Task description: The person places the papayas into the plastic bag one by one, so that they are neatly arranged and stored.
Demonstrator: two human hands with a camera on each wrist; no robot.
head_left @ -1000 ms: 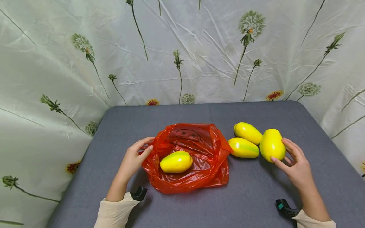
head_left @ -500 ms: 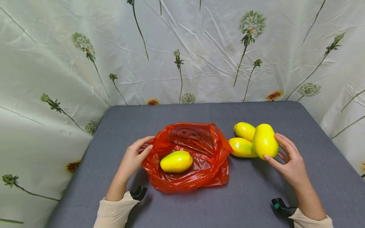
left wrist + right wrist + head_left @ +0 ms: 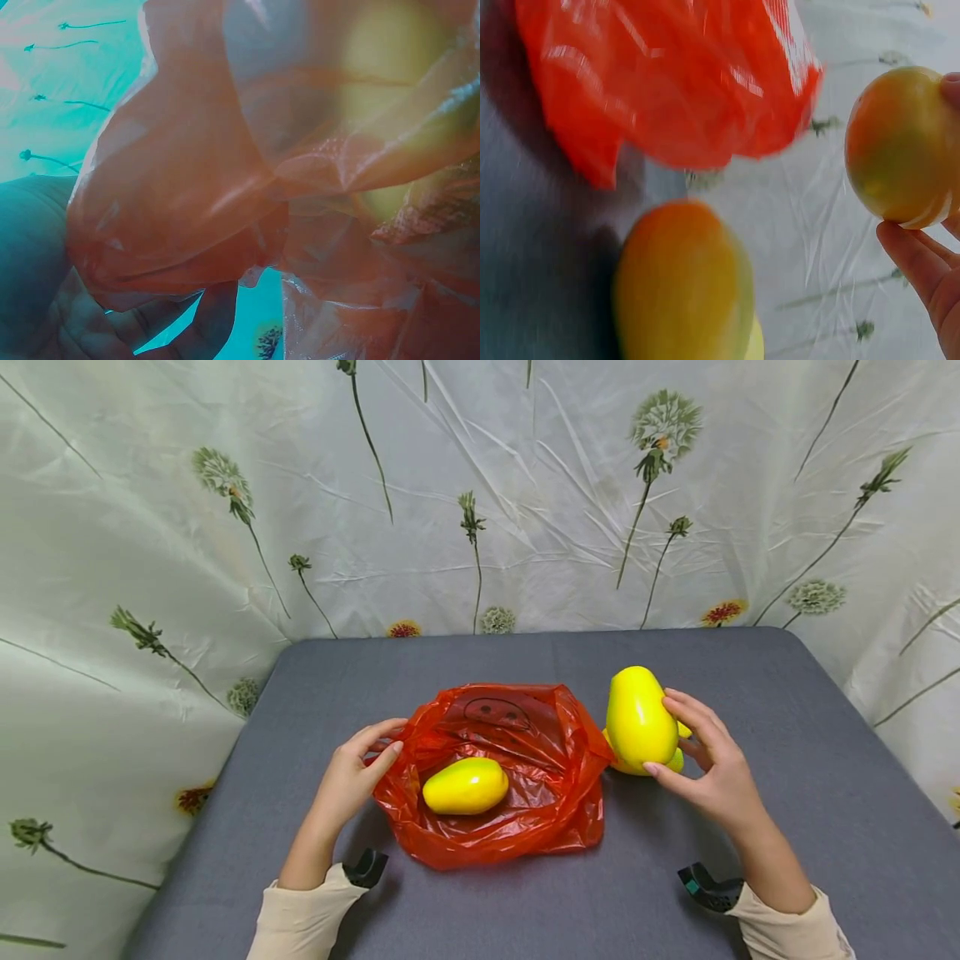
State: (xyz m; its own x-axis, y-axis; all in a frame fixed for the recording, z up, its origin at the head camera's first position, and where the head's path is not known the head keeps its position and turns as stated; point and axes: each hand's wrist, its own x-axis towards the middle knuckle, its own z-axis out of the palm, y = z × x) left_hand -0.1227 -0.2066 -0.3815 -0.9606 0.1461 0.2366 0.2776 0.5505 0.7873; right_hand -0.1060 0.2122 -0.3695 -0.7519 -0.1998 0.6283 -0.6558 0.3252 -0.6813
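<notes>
A red plastic bag [image 3: 517,827] stands with its mouth spread, one yellow papaya [image 3: 465,786] lying inside. My left hand [image 3: 358,770] pinches the bag's left rim between thumb and fingers; in the left wrist view the thin film [image 3: 172,187] covers part of the fingers. My right hand [image 3: 716,768] holds another papaya [image 3: 641,717] by thumb and fingertips, raised and tilted upright, just right of the bag. Behind it, mostly hidden in the head view, are two more papayas; one of these papayas [image 3: 682,289] shows large in the right wrist view.
A grey cloth-covered table [image 3: 555,910] carries everything. A pale curtain [image 3: 555,527] printed with dandelions hangs behind and at the sides. Black wrist cameras sit on both wrists, the left camera [image 3: 366,868] close to the bag.
My right hand has carried the papaya leftward and slightly up, toward the bag, now covering most of the two papayas on the table. My left hand and the bag stay put.
</notes>
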